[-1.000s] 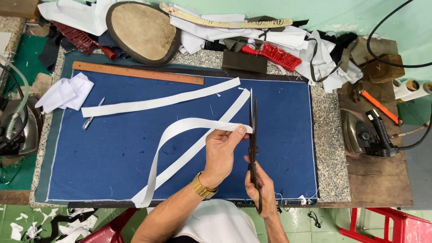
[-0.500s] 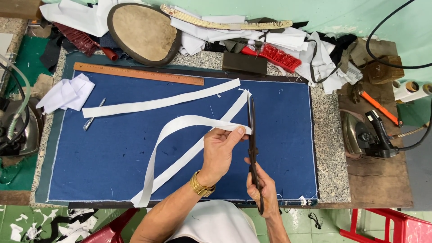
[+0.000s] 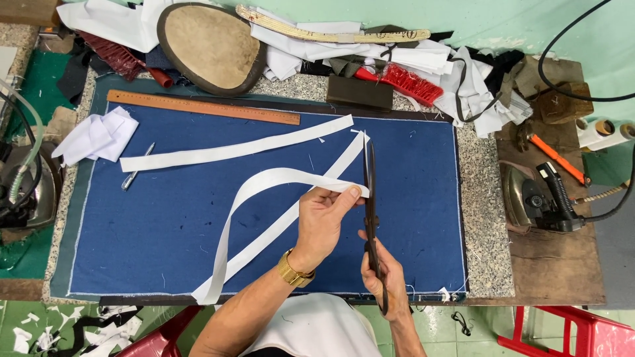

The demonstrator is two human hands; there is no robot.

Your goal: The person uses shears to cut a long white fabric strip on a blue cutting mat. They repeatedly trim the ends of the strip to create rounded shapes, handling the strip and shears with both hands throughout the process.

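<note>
Left hand: pinches the folded end of a white fabric strip, fingers clamped on it just beside the blades.
Right hand: fingers closed through the handles of dark tailor's scissors, blades pointing away from the person and almost together.
Fabric strip: loops from the left hand over the blue cloth mat, its far end trailing to the mat's near edge.
Second white strip: lies flat on the mat, apart from the hands.
Wooden ruler: along the mat's far edge.
Pen: near the second strip's left end.
Red brush: among white scraps at the back of the counter.
Iron: right of the mat.
</note>
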